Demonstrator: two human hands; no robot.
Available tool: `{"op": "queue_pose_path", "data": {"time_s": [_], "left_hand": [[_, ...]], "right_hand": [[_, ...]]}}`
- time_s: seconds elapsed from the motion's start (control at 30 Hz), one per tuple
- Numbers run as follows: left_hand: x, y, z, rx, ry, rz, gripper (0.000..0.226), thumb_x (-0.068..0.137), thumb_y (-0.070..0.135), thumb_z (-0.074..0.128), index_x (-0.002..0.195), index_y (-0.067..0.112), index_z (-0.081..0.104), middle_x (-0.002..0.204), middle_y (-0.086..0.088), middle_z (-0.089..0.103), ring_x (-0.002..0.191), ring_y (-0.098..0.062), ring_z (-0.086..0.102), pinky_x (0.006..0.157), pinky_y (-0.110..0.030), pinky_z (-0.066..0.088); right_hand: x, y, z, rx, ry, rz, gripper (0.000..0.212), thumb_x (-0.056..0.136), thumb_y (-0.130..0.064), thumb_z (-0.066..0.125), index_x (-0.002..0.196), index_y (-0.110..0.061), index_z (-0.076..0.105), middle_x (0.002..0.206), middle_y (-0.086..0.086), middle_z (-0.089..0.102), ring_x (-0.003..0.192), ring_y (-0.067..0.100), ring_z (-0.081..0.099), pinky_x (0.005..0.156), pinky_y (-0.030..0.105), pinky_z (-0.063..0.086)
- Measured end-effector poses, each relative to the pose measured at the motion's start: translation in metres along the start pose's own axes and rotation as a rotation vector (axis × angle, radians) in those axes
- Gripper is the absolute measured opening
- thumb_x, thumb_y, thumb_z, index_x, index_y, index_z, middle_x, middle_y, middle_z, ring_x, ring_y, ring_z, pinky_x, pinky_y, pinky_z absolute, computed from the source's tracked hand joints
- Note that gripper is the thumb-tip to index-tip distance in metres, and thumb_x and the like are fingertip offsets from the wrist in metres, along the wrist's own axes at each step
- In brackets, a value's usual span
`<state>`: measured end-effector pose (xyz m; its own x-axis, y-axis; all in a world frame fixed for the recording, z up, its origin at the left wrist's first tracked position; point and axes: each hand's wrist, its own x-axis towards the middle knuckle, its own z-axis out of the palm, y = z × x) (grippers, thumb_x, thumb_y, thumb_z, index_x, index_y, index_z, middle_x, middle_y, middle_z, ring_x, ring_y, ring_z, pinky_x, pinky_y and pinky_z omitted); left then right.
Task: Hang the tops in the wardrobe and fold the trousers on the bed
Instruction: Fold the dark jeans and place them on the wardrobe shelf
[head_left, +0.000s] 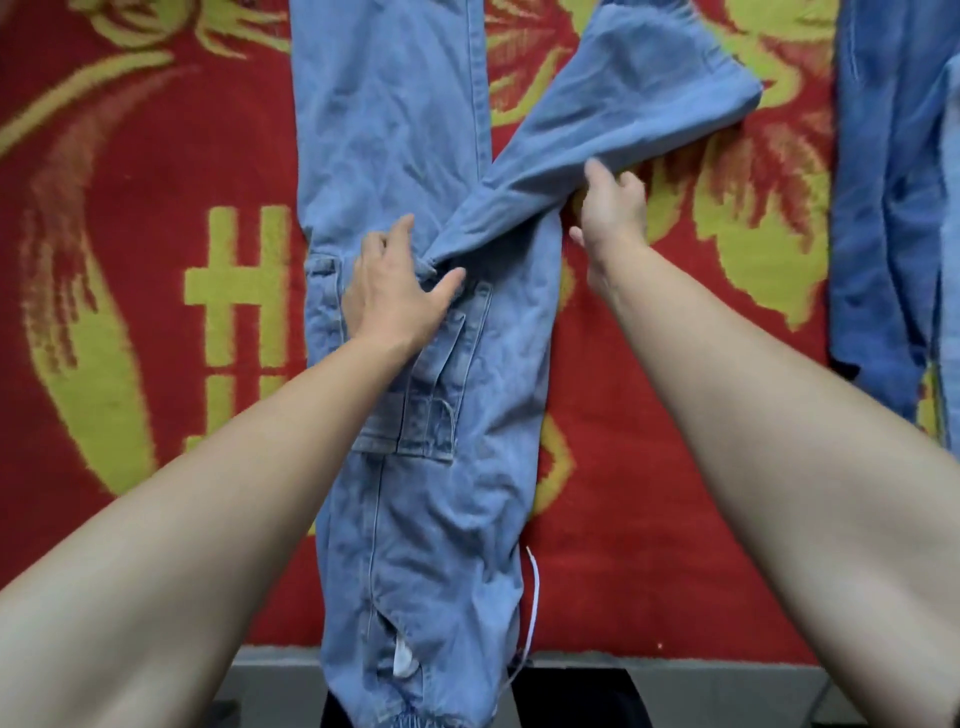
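Trousers: the light blue trousers (431, 493) lie stretched out on the red and yellow blanket (156, 260), and the near end passes over the blanket edge toward me
Leg: the folded leg (623, 119) is turned across the trousers and points up to the right
Left hand: my left hand (389, 296) lies flat with spread fingers on the trousers and presses just where the leg turns, above a sewn pocket (415, 415)
Right hand: my right hand (613, 202) grasps the lower edge of the folded leg, fingers curled into the cloth
Cord: a white cord (534, 592) lies at the right side of the trousers
Other cloth: a darker blue denim piece (883, 208) lies at the far right, apart from the trousers
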<state>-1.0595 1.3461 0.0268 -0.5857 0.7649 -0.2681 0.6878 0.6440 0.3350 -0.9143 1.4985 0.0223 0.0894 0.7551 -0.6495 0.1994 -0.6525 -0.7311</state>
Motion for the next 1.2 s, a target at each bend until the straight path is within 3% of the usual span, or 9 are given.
{"op": "queue_pose_path", "data": {"time_s": [0.17,0.3,0.43,0.53,0.6,0.7,0.83,0.93,1.2], "left_hand": [[0.045,0.010,0.014,0.097,0.047,0.189,0.027,0.092,0.039,0.053,0.107,0.018,0.062,0.106,-0.012,0.067,0.099,-0.037,0.060,0.069,-0.041,0.043],[0.057,-0.015,0.004,-0.138,0.120,0.065,0.020,0.092,0.035,0.053,0.093,0.017,0.061,0.086,-0.013,0.069,0.085,-0.039,0.061,0.061,-0.038,0.036],[0.069,-0.059,-0.014,-0.310,0.115,0.015,0.018,0.093,0.036,0.057,0.093,0.018,0.056,0.083,-0.014,0.067,0.083,-0.040,0.060,0.066,-0.043,0.043],[0.079,-0.084,-0.020,-0.376,0.146,-0.059,0.022,0.094,0.038,0.056,0.094,0.016,0.050,0.077,-0.012,0.062,0.077,-0.040,0.056,0.061,-0.040,0.036],[0.084,-0.103,-0.019,-0.393,0.164,-0.132,0.025,0.095,0.039,0.054,0.092,0.015,0.048,0.077,-0.012,0.060,0.078,-0.038,0.056,0.062,-0.040,0.033],[0.096,-0.134,-0.010,-0.383,0.086,-0.240,0.033,0.098,0.040,0.049,0.095,0.007,0.052,0.097,-0.020,0.059,0.096,-0.038,0.054,0.079,-0.043,0.039],[0.108,-0.147,0.011,-0.313,-0.039,-0.326,0.040,0.097,0.048,0.047,0.102,0.009,0.055,0.115,-0.020,0.049,0.113,-0.038,0.045,0.100,-0.046,0.034],[0.111,-0.144,0.018,-0.281,-0.033,-0.335,0.039,0.092,0.056,0.049,0.096,0.018,0.052,0.111,-0.013,0.046,0.112,-0.035,0.043,0.097,-0.044,0.031],[0.114,-0.147,0.011,-0.315,-0.180,-0.331,0.069,0.063,0.092,0.036,0.085,0.028,0.046,0.100,0.001,0.038,0.101,-0.021,0.035,0.098,-0.041,0.027]], "right_hand": [[0.050,-0.025,0.002,0.427,0.086,0.049,0.038,0.082,-0.043,0.076,0.092,-0.017,0.050,0.103,0.001,0.066,0.091,0.018,0.068,0.088,0.041,0.058],[0.068,-0.065,0.031,0.406,0.200,-0.083,0.010,0.092,-0.017,0.063,0.095,-0.009,0.058,0.086,0.009,0.068,0.068,0.020,0.067,0.057,0.031,0.056],[0.060,-0.106,0.092,-0.227,0.207,-0.460,0.036,0.098,-0.021,0.048,0.129,-0.003,0.055,0.130,0.013,0.061,0.112,0.019,0.058,0.097,0.025,0.042],[0.047,-0.127,0.159,-0.458,0.185,-0.735,0.027,0.101,-0.021,0.044,0.119,-0.009,0.059,0.128,0.013,0.064,0.109,0.023,0.058,0.092,0.026,0.035],[0.043,-0.138,0.207,-0.551,0.101,-0.786,0.022,0.104,-0.024,0.041,0.104,-0.016,0.061,0.125,0.013,0.065,0.095,0.019,0.055,0.089,0.027,0.036],[0.048,-0.122,0.264,-0.756,-0.286,-0.741,0.047,0.107,-0.033,0.035,0.144,-0.006,0.043,0.150,0.013,0.046,0.134,0.019,0.045,0.109,0.025,0.032],[0.062,-0.053,0.266,-1.287,-0.242,-0.685,0.063,0.102,-0.051,0.029,0.157,-0.024,0.018,0.164,0.015,0.011,0.151,0.032,0.007,0.122,0.045,0.010],[0.068,-0.022,0.260,-1.306,-0.237,-0.778,0.069,0.101,-0.056,0.023,0.159,-0.026,0.002,0.165,0.012,-0.010,0.151,0.032,-0.013,0.122,0.048,-0.007],[0.100,-0.051,0.267,-1.437,-0.308,-0.915,0.065,0.103,-0.055,0.016,0.158,-0.027,-0.004,0.165,0.010,-0.016,0.151,0.028,-0.017,0.122,0.046,-0.008]]}}
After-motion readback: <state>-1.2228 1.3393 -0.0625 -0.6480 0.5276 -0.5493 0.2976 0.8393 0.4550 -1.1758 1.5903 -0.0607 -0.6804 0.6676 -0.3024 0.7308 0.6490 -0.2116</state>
